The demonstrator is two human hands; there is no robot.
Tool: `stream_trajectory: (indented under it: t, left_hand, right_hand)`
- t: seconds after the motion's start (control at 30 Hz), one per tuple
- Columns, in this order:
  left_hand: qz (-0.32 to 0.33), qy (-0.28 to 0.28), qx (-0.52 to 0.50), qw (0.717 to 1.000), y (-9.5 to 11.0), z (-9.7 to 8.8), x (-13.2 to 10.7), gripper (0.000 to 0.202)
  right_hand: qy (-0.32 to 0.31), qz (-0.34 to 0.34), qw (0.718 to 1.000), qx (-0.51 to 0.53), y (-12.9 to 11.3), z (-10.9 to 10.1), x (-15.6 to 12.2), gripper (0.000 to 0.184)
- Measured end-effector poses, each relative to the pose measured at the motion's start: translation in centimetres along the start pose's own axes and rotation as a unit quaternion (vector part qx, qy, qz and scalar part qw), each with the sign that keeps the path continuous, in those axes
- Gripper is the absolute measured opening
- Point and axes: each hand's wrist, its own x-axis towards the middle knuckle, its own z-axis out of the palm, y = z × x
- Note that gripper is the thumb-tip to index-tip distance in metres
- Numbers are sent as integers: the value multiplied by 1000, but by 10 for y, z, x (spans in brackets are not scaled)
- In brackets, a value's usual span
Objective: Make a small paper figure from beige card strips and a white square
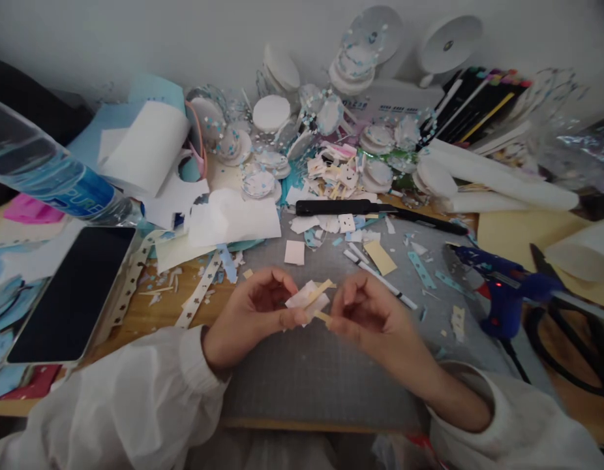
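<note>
My left hand (260,310) is closed in a pinch on a small folded piece of pale pink paper (297,298), which has a yellow strip lying across it. Close by on the right, my right hand (373,313) pinches a short yellow paper strip (323,317) between thumb and finger. The strip's end points toward the pink paper; whether the two touch I cannot tell. Both hands are above a grey cutting mat (326,385). Just beyond them lie a pale pink paper square (295,252) and a yellow paper rectangle (380,257).
At right are a blue glue gun (502,284) with a red light and black scissors (566,339). A black-handled tool (336,207) crosses behind the mat. Phone (74,294) and water bottle (52,166) lie left. White discs with beads (260,183) crowd the back.
</note>
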Motion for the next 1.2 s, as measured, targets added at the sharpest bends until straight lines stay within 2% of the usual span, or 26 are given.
stream_trajectory:
  t: [0.17, 0.37, 0.67, 0.93, 1.2]
  left_hand:
    - [20, -24, -30, 999, -3, 2, -2, 29]
    - [60, -32, -7, 998, 1, 4, -4, 30]
    - [99, -33, 15, 994, 1, 6, -6, 32]
    - [108, -43, 28, 993, 0, 7, -6, 30]
    - [122, -56, 56, 989, -2, 5, -7, 29]
  right_hand:
    - [-36, 24, 998, 41, -1, 3, -3, 30]
    - [-46, 36, 998, 38, 2, 5, -8, 30]
    - [-29, 13, 999, -22, 5, 6, -11, 28]
    - [-8, -19, 998, -65, 7, 9, -11, 26]
    - [-29, -17, 994, -103, 11, 9, -9, 6]
